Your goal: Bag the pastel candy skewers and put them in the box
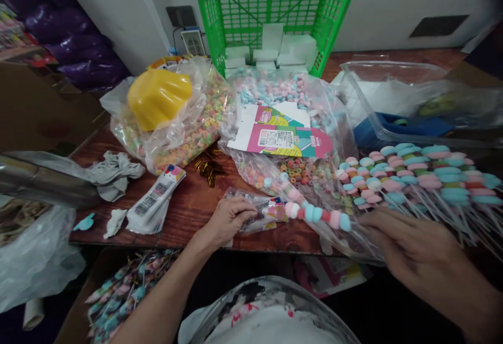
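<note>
My left hand point(230, 218) is closed on a clear printed wrapper bag point(264, 211) lying on the wooden table point(188, 208). A candy skewer point(316, 214) of pink and blue marshmallow pieces points into the bag's mouth. My right hand point(408, 247) is blurred; its fingers lie at the stick end of that skewer, over a clear plastic sheet. Just beyond it lies a pile of finished candy skewers point(416, 174).
Behind stand bags of coloured cereal rings point(196, 124) with a yellow scoop point(159, 95), a bag of pastel marshmallows point(275, 90), printed cards point(281, 140), a green basket point(275, 14) and a clear tub point(412, 103). A stack of wrappers point(155, 200) lies left. A box of wrapped skewers point(121, 291) sits below.
</note>
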Demonstrator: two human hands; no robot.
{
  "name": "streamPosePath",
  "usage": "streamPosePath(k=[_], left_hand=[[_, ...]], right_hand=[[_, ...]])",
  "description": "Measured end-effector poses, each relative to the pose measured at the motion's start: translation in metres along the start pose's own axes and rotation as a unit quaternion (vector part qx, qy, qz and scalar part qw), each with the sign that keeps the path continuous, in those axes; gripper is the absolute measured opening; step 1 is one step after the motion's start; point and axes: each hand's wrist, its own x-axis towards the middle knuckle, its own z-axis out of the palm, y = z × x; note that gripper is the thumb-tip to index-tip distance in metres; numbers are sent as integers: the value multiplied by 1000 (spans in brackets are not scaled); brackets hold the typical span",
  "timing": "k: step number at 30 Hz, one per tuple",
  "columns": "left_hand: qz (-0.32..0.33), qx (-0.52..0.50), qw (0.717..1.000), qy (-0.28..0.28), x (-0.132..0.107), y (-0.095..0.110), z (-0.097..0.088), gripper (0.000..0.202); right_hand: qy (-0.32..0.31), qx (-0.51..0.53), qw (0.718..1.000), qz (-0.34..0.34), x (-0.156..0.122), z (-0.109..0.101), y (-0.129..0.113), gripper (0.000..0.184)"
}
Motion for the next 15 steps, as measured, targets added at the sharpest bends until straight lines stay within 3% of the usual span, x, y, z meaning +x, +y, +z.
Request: streamPosePath(k=[4,9,15], left_hand=[[19,9,1000,14,-2,-1,2,18],[39,22,999,26,-2,-2,6,20],[117,73,990,33,1,2,8,21]], right_hand=[[-24,-5,999,-24,11,24,-4,17],[-37,-22,998,-40,13,32,-5,20],[-17,-18,996,-85,29,49,-15,25]])
